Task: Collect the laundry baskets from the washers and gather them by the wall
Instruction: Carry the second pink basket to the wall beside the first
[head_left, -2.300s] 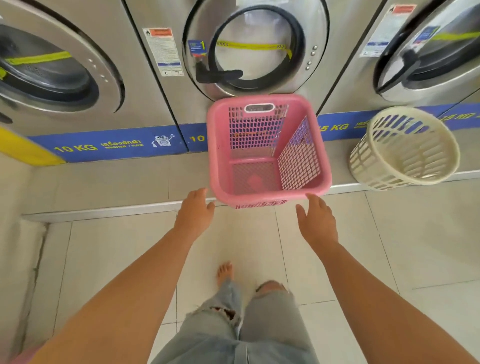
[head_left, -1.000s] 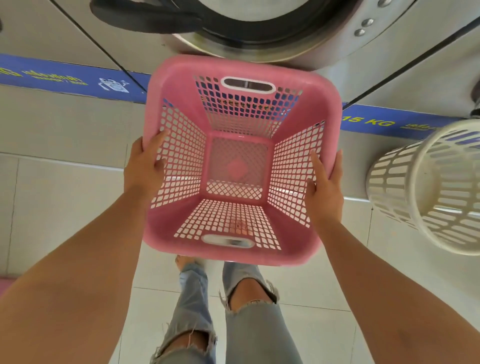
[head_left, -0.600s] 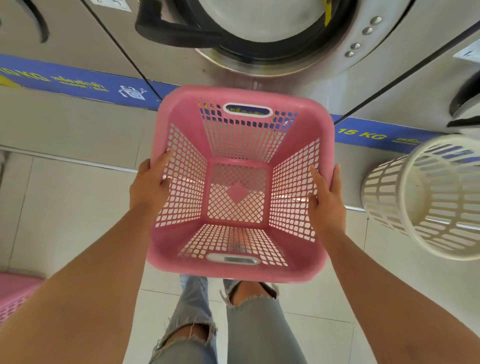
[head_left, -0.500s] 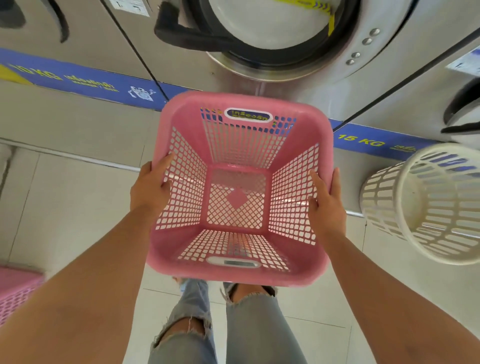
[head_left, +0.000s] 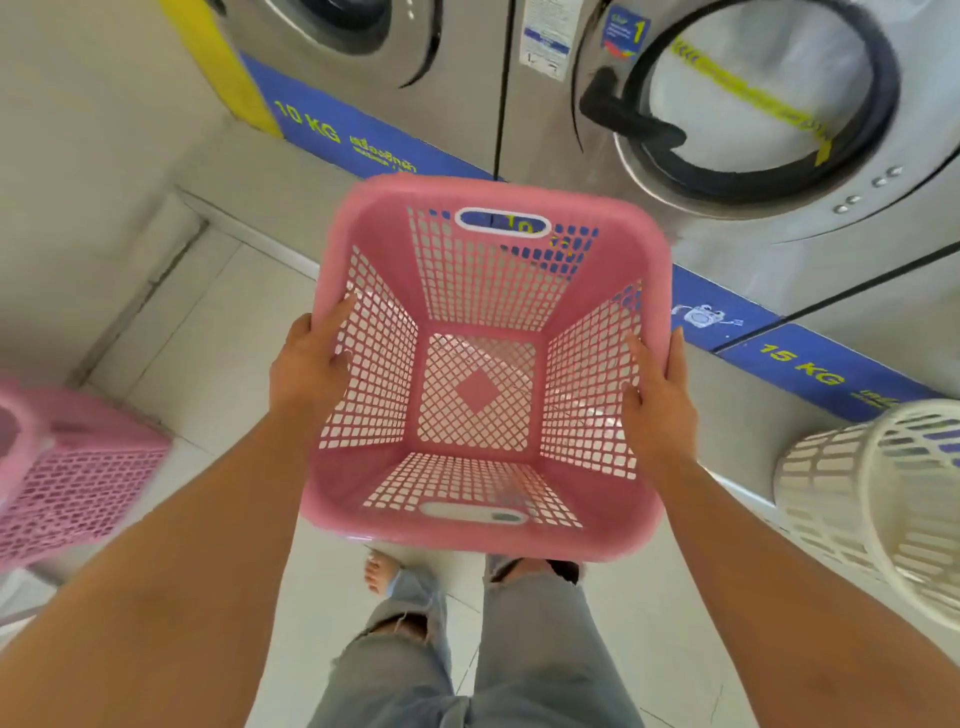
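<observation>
A square pink laundry basket hangs in the air in front of me, empty, mouth up. My left hand grips its left rim, thumb inside the mesh wall. On the opposite rim my right hand grips the same way. A second pink basket lies on the floor at the far left, near the wall. A round white basket lies tipped on the step at the right, below the washers.
Steel front-loading washers stand on a raised tiled step with a blue band marked 10 KG and 15 KG. Pale floor tiles lie below, with my legs in torn jeans and a bare foot.
The view has swung left: the washers shifted right and the pink basket on the floor by the wall came further into view. Both hands keep their grip on the pink basket.
</observation>
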